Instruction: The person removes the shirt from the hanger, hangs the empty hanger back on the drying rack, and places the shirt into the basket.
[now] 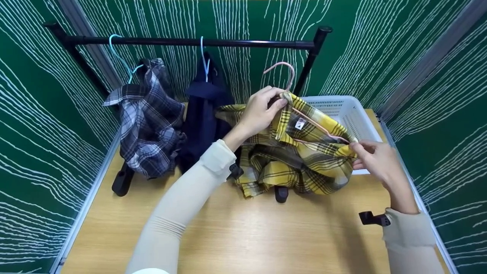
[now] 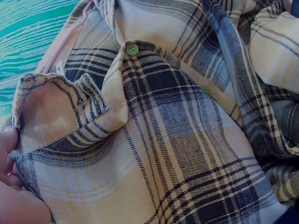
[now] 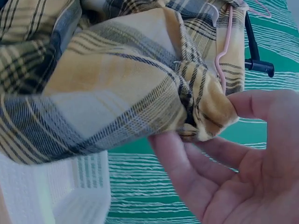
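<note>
A yellow and black plaid shirt (image 1: 266,163) is held up between both hands, with a pink hanger (image 1: 290,70) partly inside it. My left hand (image 1: 262,108) pinches the shirt at the collar, close below the hanger's hook. With thumb and fingers, my right hand (image 1: 376,158) grips the shoulder of the shirt near the end of the hanger's arm; in the right wrist view bunched fabric (image 3: 210,109) sits between them. A white label (image 1: 299,123) shows inside the neck. Green buttons (image 2: 132,48) run down the front in the left wrist view.
A black clothes rack (image 1: 182,41) spans the back. From it hang a grey-blue plaid shirt (image 1: 142,125) on a teal hanger and a navy garment (image 1: 203,118) on a light blue hanger. Behind the yellow shirt stands a white basket (image 1: 361,118) on the wooden table (image 1: 247,236).
</note>
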{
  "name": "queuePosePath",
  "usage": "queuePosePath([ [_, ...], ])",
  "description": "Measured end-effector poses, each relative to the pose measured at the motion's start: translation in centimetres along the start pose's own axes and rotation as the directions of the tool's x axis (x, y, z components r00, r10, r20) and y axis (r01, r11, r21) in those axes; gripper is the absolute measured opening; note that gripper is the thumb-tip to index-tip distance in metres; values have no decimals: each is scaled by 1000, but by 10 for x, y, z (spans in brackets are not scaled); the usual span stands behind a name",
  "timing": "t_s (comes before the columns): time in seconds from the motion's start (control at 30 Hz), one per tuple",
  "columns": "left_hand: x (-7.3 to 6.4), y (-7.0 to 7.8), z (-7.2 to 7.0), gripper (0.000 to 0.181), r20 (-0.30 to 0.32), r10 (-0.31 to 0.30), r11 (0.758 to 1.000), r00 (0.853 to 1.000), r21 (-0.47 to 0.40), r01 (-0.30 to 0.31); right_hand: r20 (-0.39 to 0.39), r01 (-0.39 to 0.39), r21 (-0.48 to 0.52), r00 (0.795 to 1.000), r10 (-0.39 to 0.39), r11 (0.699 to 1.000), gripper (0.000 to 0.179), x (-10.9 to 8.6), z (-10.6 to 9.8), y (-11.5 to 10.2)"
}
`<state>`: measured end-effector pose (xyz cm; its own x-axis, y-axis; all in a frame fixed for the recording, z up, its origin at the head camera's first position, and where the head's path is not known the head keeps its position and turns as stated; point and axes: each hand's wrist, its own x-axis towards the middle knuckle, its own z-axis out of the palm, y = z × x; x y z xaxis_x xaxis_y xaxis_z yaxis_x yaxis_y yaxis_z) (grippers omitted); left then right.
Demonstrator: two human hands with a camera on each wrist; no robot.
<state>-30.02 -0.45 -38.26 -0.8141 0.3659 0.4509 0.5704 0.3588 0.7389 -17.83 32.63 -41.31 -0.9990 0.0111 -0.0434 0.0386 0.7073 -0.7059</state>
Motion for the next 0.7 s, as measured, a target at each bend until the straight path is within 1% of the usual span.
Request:
queuePosePath([
  [0.07,0,0,0,26,3,0,1000,1000,6,0,1,-24,59,1000,24,998,61,2,2,1],
  [0.2,1,-2,0,27,3,2,1000,1000,20,-2,-16,-68,144,997,71,987,56,5,5,3],
  [0.27,1,-3,0,27,-3,5,1000,1000,17,-5,-8,-88,209,996,91,974,52,7,5,4],
  [0.33,1,-3,-1,27,-10,11,1000,1000,10,-11,21,-105,295,994,104,950,45,8,3,6],
  [0.4,0,-4,-1,26,-17,24,1000,1000,4,-24,62,-128,387,992,113,913,37,8,2,8],
  [0.43,0,-4,-1,26,-18,29,1000,999,3,-29,88,-143,436,989,116,888,33,8,1,9],
  [0.53,-1,-3,-2,24,-16,44,999,999,-1,-44,159,-184,573,981,112,799,27,7,0,13],
  [0.63,-1,-3,-2,24,2,46,999,999,3,-46,200,-207,673,975,95,710,27,6,0,16],
  [0.7,-1,-2,-2,24,11,49,999,999,2,-49,209,-204,710,975,74,674,28,5,1,18],
])
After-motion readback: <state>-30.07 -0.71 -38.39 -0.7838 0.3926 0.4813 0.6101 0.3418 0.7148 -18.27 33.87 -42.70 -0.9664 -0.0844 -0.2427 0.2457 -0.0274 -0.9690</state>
